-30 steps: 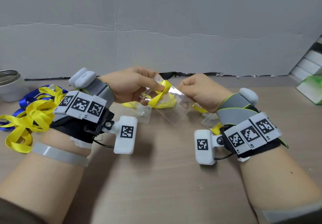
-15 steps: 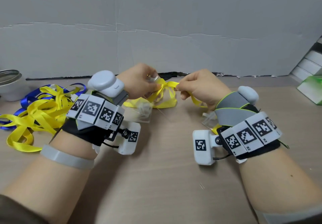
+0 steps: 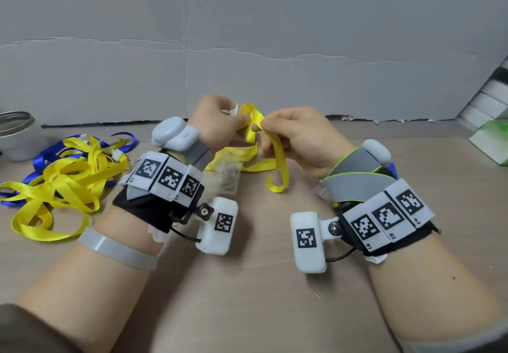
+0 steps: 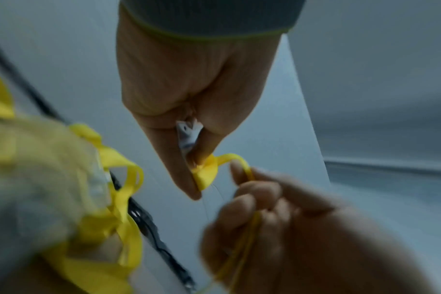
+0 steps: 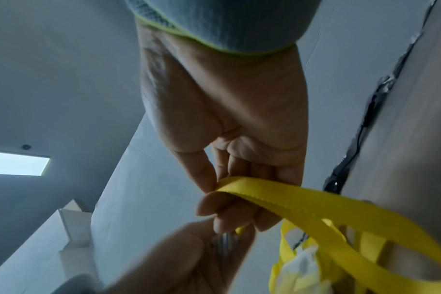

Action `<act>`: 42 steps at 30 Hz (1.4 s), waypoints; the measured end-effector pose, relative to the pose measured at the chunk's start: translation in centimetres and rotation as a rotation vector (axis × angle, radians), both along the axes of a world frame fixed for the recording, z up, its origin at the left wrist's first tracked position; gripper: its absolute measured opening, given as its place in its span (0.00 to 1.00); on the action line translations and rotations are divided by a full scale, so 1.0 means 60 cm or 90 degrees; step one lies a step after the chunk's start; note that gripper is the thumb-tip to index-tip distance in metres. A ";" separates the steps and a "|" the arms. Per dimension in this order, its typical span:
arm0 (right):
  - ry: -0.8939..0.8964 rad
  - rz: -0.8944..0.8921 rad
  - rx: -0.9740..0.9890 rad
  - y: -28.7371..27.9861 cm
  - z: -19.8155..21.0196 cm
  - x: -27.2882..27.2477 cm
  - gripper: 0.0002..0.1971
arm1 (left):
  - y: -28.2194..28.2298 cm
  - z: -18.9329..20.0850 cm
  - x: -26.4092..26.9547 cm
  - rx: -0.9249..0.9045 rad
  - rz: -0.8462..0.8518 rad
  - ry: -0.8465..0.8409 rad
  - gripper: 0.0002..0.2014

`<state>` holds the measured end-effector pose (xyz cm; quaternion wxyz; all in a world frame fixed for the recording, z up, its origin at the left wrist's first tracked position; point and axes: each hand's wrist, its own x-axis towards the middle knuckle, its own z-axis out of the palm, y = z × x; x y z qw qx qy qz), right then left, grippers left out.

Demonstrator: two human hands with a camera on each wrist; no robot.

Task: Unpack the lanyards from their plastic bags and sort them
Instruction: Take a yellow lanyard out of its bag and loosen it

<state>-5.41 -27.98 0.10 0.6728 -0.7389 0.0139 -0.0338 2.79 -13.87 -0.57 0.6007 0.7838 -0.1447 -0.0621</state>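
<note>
One yellow lanyard (image 3: 279,157) is held up between the two hands above the table (image 3: 261,284), its free end hanging in a loose curl just over the wood. It looks light, soft and limp, a flat ribbon that will fold and twist under any pull, so the best hold is probably a flat pinch across its width, close to the stiffer clip end. The left hand (image 3: 217,124) pinches the ribbon where it bunches, together with a small pale piece (image 4: 188,137) between thumb and finger; whether that is the clip or a scrap of bag is hard to say. The right hand (image 3: 297,138) grips the strap between thumb and curled fingers, as the right wrist view shows.

Beneath the hands, more yellow strap and a crumpled clear bag (image 3: 226,174) lie on the table, partly hidden by the left wrist. Farther left sits a tangled pile of yellow and blue lanyards (image 3: 66,176), and beyond it a metal tin (image 3: 16,135) cut off by the frame edge. The left wrist view is blurred, so finger detail there is uncertain.
</note>
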 end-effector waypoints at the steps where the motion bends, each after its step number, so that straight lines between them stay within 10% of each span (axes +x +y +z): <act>1: 0.009 0.014 -0.003 0.003 -0.004 0.000 0.09 | -0.001 0.002 -0.003 -0.054 0.008 0.031 0.03; 11: 0.044 0.074 -0.080 0.006 -0.022 0.003 0.08 | 0.014 0.027 -0.006 -0.337 -0.068 0.199 0.07; 20: 0.041 0.058 -0.181 -0.026 -0.022 -0.002 0.14 | 0.045 0.027 0.002 -0.023 -0.324 0.162 0.09; 29: 0.063 0.049 -0.086 -0.040 -0.021 0.004 0.13 | 0.047 0.022 -0.007 0.191 -0.349 0.053 0.03; 42: -0.022 -0.059 -0.106 -0.032 -0.025 0.014 0.08 | 0.029 0.025 -0.007 0.133 -0.219 -0.007 0.21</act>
